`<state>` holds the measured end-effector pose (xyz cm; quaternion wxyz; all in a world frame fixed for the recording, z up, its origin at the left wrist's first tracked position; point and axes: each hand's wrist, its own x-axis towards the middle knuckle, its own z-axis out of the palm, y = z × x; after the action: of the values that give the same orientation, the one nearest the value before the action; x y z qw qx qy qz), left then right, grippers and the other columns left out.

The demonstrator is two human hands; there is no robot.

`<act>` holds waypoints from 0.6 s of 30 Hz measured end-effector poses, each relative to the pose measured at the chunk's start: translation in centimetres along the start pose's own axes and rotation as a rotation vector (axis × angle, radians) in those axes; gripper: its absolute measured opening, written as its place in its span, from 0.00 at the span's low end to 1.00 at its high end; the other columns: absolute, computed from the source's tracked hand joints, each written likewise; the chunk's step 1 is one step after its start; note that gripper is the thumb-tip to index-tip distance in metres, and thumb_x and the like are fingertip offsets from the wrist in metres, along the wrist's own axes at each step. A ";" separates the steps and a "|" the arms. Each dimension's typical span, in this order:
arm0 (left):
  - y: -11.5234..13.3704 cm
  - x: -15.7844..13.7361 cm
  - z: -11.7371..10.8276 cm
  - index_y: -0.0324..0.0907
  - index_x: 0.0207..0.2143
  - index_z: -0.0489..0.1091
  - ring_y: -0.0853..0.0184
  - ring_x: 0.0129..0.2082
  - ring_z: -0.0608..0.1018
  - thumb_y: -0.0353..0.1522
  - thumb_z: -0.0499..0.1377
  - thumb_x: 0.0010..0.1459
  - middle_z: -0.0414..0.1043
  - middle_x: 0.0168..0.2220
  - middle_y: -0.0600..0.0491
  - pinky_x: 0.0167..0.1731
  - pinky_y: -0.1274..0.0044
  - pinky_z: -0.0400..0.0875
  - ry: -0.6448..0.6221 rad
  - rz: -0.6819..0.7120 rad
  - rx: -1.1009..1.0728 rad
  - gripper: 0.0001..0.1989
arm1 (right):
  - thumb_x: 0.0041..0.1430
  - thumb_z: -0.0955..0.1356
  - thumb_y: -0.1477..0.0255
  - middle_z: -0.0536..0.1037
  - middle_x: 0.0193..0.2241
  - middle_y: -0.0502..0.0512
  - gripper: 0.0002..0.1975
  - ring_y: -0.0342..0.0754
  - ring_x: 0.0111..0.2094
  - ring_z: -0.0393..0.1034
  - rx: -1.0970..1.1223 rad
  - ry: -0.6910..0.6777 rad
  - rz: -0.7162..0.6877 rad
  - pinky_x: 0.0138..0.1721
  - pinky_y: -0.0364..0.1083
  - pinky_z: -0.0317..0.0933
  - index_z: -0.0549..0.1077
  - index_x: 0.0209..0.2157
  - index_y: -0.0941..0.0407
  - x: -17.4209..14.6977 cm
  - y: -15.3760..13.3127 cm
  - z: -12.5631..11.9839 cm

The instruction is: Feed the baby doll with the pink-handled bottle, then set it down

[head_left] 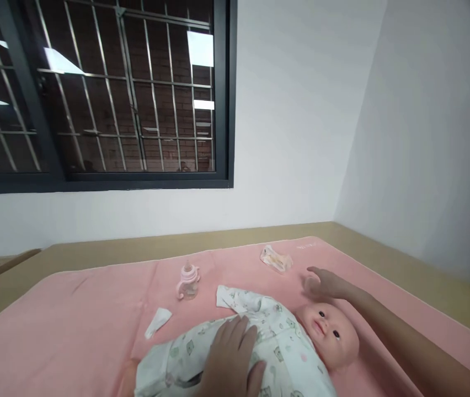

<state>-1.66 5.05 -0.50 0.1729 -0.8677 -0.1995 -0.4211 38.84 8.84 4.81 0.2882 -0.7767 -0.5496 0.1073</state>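
Note:
A baby doll [328,333] lies on its back in a white patterned sleepsuit [278,336], its head to the right. My left hand [230,355] rests flat on the sleepsuit's front, fingers stretched out and holding nothing. Beyond the doll's head, my right hand [326,283] reaches over the pink mat [90,314] with its index finger extended. A pale, blurred patch shows by its fingertips; I cannot make out what it is. Nearest to that hand is a crumpled clear plastic wrapper [276,259].
A pink baby bottle [188,281] with handles stands on the mat behind the doll. A small white folded piece [158,322] lies near the doll's legs. The wooden surface's edge [202,243] meets the white wall, below a barred window [135,94].

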 end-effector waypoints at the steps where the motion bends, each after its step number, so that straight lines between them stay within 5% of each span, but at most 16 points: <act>1: 0.1 0.1 0.1 0.38 0.59 0.68 0.50 0.52 0.81 0.38 0.50 0.68 0.80 0.53 0.39 0.50 0.59 0.79 -0.010 -0.010 -0.004 0.22 | 0.38 0.75 0.68 0.83 0.38 0.62 0.25 0.62 0.41 0.78 -0.045 -0.045 -0.003 0.45 0.55 0.70 0.79 0.42 0.57 0.3 0.1 0.4; 4: 0.2 0.4 0.2 0.40 0.56 0.71 0.53 0.50 0.82 0.46 0.54 0.67 0.82 0.52 0.44 0.49 0.63 0.80 -0.029 -0.036 0.003 0.24 | 0.44 0.72 0.69 0.82 0.38 0.64 0.17 0.62 0.41 0.77 -0.173 -0.114 -0.012 0.46 0.56 0.69 0.78 0.39 0.58 1.0 -0.8 0.3; 7: 0.6 0.9 0.4 0.41 0.46 0.75 0.54 0.42 0.83 0.51 0.53 0.65 0.84 0.44 0.45 0.43 0.65 0.81 0.011 -0.070 0.015 0.25 | 0.55 0.68 0.65 0.79 0.49 0.67 0.23 0.62 0.49 0.75 -0.250 -0.100 -0.063 0.51 0.57 0.66 0.74 0.50 0.60 1.4 -5.0 -0.9; 9: 1.1 1.1 0.2 0.41 0.48 0.74 0.54 0.43 0.83 0.50 0.55 0.64 0.83 0.45 0.46 0.45 0.64 0.81 0.008 -0.112 0.000 0.24 | 0.60 0.65 0.61 0.77 0.55 0.61 0.25 0.59 0.54 0.73 -0.203 -0.009 -0.179 0.57 0.55 0.63 0.72 0.56 0.56 0.8 -9.7 -0.9; 13: 1.7 1.4 -0.7 0.41 0.51 0.72 0.54 0.45 0.82 0.48 0.56 0.64 0.82 0.48 0.46 0.47 0.63 0.82 -0.003 -0.154 -0.036 0.23 | 0.58 0.67 0.63 0.76 0.57 0.60 0.27 0.57 0.53 0.72 0.040 -0.053 -0.468 0.58 0.53 0.64 0.73 0.57 0.59 -1.3 -21.0 1.9; 18: 1.5 1.1 -0.3 0.40 0.50 0.73 0.54 0.45 0.82 0.47 0.53 0.65 0.83 0.47 0.45 0.46 0.63 0.82 0.043 -0.121 -0.015 0.23 | 0.59 0.68 0.68 0.78 0.55 0.59 0.25 0.52 0.53 0.73 0.058 -0.135 -0.585 0.56 0.48 0.64 0.72 0.58 0.58 -1.1 -31.1 6.5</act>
<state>-0.50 3.85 0.33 0.1447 -0.8461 -0.2449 -0.4508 10.66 17.16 16.97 0.2917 -0.5678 -0.7648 0.0869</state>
